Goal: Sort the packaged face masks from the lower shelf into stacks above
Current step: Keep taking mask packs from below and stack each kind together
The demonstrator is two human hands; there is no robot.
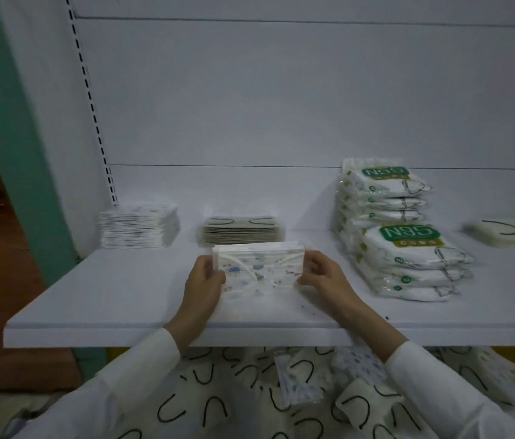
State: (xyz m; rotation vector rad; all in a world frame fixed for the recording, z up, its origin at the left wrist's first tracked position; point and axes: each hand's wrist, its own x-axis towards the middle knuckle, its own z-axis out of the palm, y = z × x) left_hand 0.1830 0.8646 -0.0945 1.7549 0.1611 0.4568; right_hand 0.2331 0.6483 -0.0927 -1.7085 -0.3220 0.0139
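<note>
hands are meeting at a bundle of printed masks (259, 264). the left hand (205, 277) is gripping its left end and the right hand (319, 274) is gripping its right end, fingers curling round the edges. the bundle is standing on its long side above the front half of the upper shelf (107, 296). its lower edge is fading into the white, so whether it is touching the shelf cannot be told.

its top is covering the front of a grey stack (242, 231) just behind it. a printed stack (139, 226) is sitting at the back left, its pattern too blurred to read. two piles of n95 packs (408, 264) are standing to the right with their labels upside down. a cream stack (503, 237) is being cut off by the right border.

below, loose masks (250, 391) are lying in a heap on the lower shelf, partly hidden by the upper shelf's lip and the white sleeves (440, 375).
</note>
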